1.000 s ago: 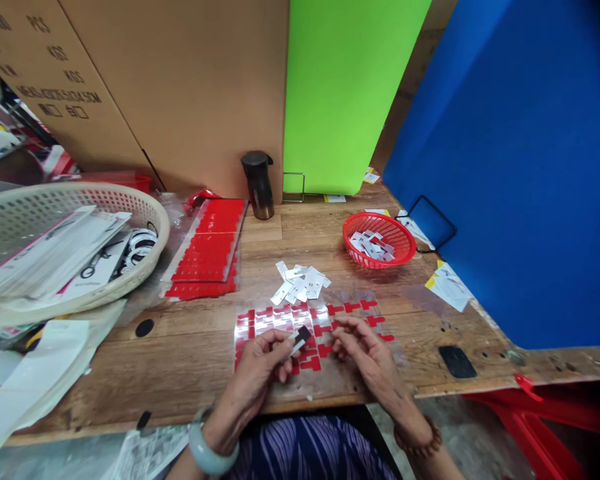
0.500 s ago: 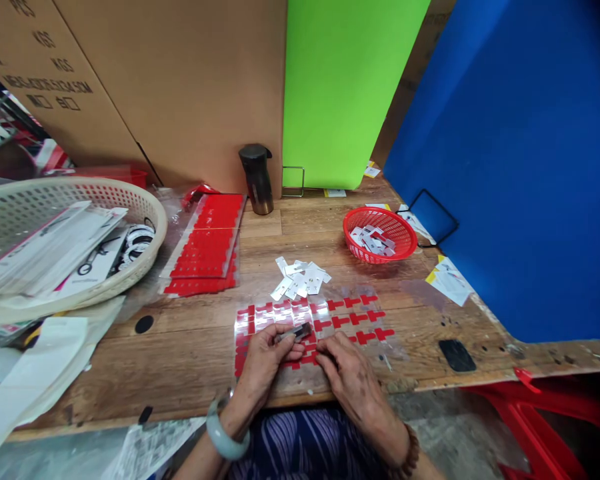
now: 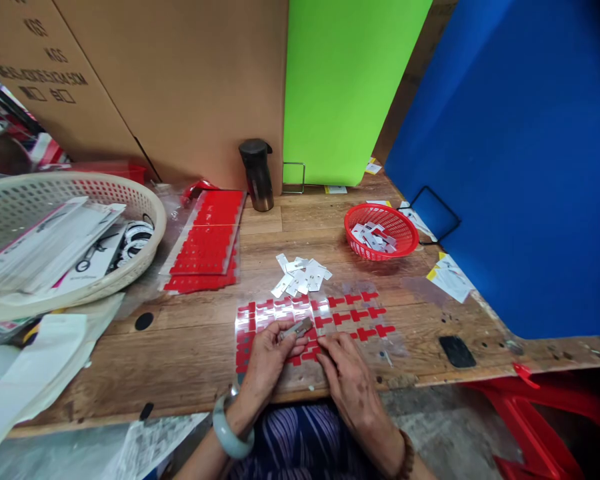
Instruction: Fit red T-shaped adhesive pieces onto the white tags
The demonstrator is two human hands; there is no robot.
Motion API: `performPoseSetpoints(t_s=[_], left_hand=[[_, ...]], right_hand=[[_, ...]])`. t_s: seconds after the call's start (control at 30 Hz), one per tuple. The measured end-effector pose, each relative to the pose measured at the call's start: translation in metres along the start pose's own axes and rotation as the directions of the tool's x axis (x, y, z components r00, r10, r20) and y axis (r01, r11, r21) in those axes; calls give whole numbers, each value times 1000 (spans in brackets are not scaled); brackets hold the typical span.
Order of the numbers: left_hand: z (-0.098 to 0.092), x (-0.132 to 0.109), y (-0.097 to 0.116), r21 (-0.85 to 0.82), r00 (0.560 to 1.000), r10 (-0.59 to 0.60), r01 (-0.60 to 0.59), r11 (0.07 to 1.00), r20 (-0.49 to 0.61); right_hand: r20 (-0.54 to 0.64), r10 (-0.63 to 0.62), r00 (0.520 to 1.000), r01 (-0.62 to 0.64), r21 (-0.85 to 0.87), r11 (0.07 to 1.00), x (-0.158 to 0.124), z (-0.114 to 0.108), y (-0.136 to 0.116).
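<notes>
My left hand (image 3: 269, 352) pinches a small grey rectangular piece (image 3: 300, 327), shiny on top, between thumb and fingers. Under both hands lies a clear sheet with rows of red T-shaped stickers (image 3: 359, 315); its left part looks glossier and more densely red. My right hand (image 3: 347, 367) rests at the sheet's near side, thumb and forefinger closed together by the red stickers. Whatever its fingertips hold is hidden. Just beyond the sheet lies a loose pile of small white cards (image 3: 307, 277).
A red basket (image 3: 410, 243) of small pieces stands at the back right. Red sticker sheets (image 3: 207, 227) are stacked left, beside a large cream basket (image 3: 153, 200). A dark flask (image 3: 259, 177) stands before cardboard. A blue panel (image 3: 520, 167) and green panel (image 3: 340, 93) border the table.
The grey piece in my left hand has tilted and now shows a brighter face. My right hand has barely moved. The whole view has shifted slightly.
</notes>
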State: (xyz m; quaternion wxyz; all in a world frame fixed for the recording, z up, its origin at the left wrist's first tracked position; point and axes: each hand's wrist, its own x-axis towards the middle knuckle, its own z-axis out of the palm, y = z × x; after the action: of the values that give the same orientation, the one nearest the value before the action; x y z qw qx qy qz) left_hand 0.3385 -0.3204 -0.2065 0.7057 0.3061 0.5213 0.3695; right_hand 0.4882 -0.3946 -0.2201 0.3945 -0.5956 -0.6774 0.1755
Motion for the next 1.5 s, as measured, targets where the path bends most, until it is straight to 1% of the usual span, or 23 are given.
performPoseSetpoints(t_s=[0.07,0.23,0.37,0.43,0.57,0.7,0.8,0.87,0.93,1.0,1.07,1.17,1.23,1.5], left_hand=[[0,0,0,-13,1000,-9,9,1000,-6],[-1,-1,0,-35,1000,-21,20,999,-6],[0,0,0,-48,1000,-20,19,999,-17],[1,0,1,-41,1000,-12,11,999,-25],[1,0,2,-9,1000,-2,2,1000,-27],[1,0,2,-17,1000,-8,8,1000,-24],[0,0,5,-36,999,-37,36,999,-20],[0,-1,8,-56,997,-75,74,996,-8],[0,-2,11,-85,992,-125,127,988,22],[0,-4,16,-114,983,-170,177,978,67],[1,-8,20,-121,974,-198,211,970,110],[3,-14,24,-99,965,-221,236,967,140],[5,-18,26,-88,961,-231,245,965,151],[6,-19,25,-58,958,-237,249,967,161]], right_hand=[[-20,7,1000,-8,-19,1000,-3,2,1],[41,31,999,-30,-26,999,10,8,6],[54,47,997,-47,-4,999,18,6,2],[101,76,992,-80,29,996,19,2,-2],[242,142,960,-164,74,984,19,-8,-7],[320,119,940,-180,168,969,20,-17,-6],[362,132,923,-239,269,933,23,-24,-6],[363,161,918,-288,332,898,25,-29,-7],[343,224,912,-348,360,866,29,-31,-8],[306,298,904,-401,364,841,34,-32,-10],[256,342,904,-419,366,831,40,-30,-11],[186,311,932,-360,371,856,48,-28,-11],[168,282,945,-325,359,875,51,-27,-11],[230,265,936,-336,371,866,52,-25,-9]])
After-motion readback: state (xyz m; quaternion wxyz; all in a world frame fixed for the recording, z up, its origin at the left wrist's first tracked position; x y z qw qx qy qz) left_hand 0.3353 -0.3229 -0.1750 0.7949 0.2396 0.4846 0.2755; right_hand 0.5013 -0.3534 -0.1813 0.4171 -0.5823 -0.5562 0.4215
